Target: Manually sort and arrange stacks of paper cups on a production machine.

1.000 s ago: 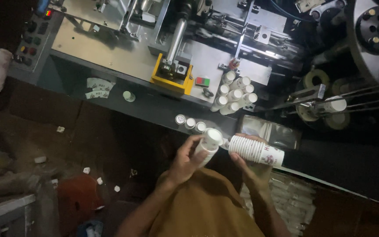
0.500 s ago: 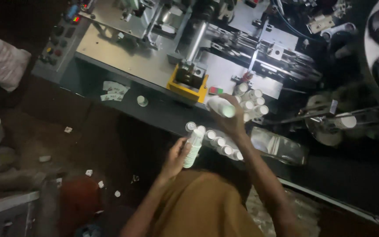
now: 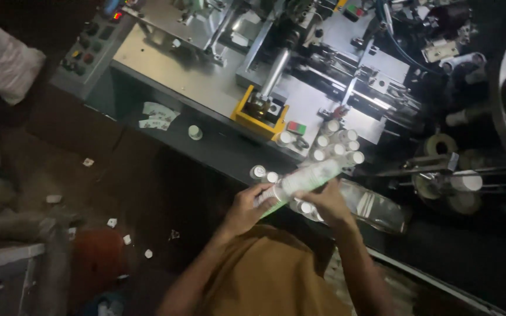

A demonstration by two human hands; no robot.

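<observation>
**Stack of paper cups in both hands, more standing on the machine**

We stand over a large cup-forming machine [image 3: 300, 76], its grey metal deck filling the upper half of the view, with a yellow block [image 3: 260, 111] near its front edge and a control panel [image 3: 86, 50] of coloured buttons at the far left. Along the machine's front runs a dark counter [image 3: 206, 146], and below it the floor [image 3: 60, 193] is scattered with small white scraps.

On the deck, just beyond our hands, stands a cluster of upturned white cups [image 3: 338, 143], close together. A few more cups [image 3: 263, 174] sit in a short row at the counter's edge, and one lone cup [image 3: 194, 133] stands apart to the left. A clear plastic bag [image 3: 376, 208] lies just right of our hands.

We hold a nested stack of paper cups [image 3: 306, 180] slantwise between us. Our left hand [image 3: 247, 208] has its fingers curled around the lower end; our right hand [image 3: 326, 202] grips the stack from below near its middle, fingers closed on it.

As we judge it, one stack is gathered, while the cups on the deck and counter remain uncollected, and the bag looks unfilled, though we cannot tell for certain.
</observation>
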